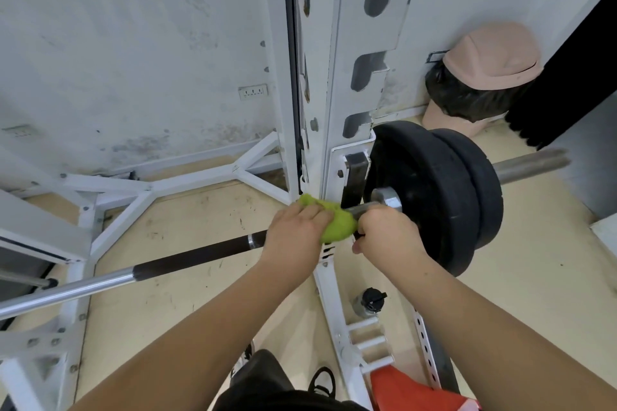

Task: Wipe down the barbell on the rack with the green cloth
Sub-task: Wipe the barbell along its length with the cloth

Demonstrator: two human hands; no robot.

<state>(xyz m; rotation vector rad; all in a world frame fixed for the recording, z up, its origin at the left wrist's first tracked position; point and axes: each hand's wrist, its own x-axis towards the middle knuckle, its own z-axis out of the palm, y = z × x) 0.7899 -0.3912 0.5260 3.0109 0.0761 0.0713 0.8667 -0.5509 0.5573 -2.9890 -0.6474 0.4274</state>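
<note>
Item: long steel barbell (187, 258) on white metal rack (337, 116). Our left hand (293, 233) clamps the crumpled lime-green cloth (337, 221) around the shaft beside the black rubber plates (434, 193); our right hand (389, 230) grasps the bar. We judge most of the shaft unwiped.

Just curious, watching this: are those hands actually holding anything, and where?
Left hand presses a bunched lime-green cloth around the steel barbell, beside the white rack upright. Right hand grips the bare bar by the black weight plates.
</note>
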